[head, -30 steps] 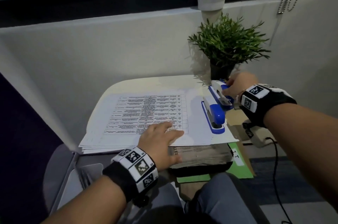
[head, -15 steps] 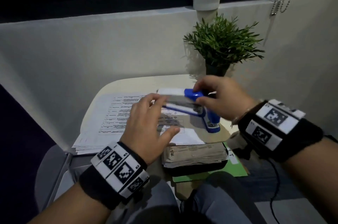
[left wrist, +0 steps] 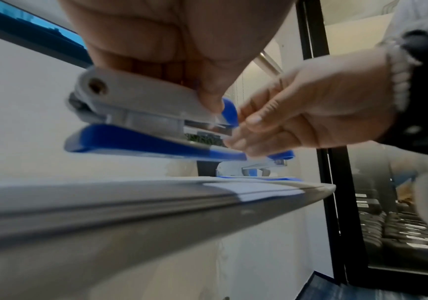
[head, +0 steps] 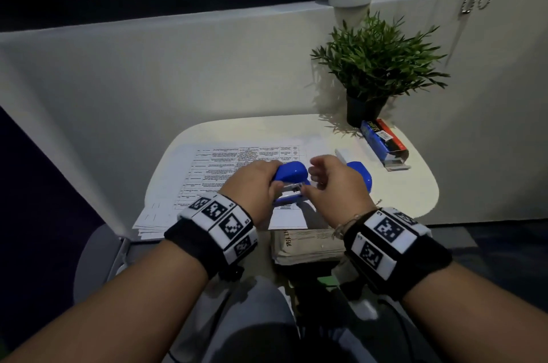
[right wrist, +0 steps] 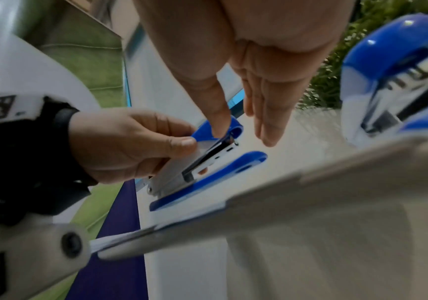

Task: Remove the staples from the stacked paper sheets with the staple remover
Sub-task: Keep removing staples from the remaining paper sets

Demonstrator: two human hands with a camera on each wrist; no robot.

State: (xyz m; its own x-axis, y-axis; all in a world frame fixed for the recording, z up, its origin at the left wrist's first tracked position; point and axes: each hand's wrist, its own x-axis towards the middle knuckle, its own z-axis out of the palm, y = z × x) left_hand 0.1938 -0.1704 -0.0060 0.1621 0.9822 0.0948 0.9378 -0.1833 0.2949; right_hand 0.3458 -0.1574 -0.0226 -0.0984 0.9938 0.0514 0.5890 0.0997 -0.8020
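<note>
There's the left hand [head: 252, 184], wrapped round the blue stapler [head: 292, 173], thumb along its white side, holding it clear above the paper sheets [head: 219, 167] that lie on the table [head: 409, 193] right under both hands. The right hand [head: 335, 184] is at the stapler's nose, thumb tip touching the blue front cap. Its other fingers [right wrist: 266, 113] are straight and together, gripping nothing. Just past the right hand, a second stapler [head: 360, 174] rests on the table. Further out on that hand's right lies a staple box [head: 382, 143] with its near end open and a grey strip [head: 396, 167] poking from the mouth, too small to tell more. Beyond the box, a black pot [head: 360, 112] holds a green plant [head: 379, 63].
</note>
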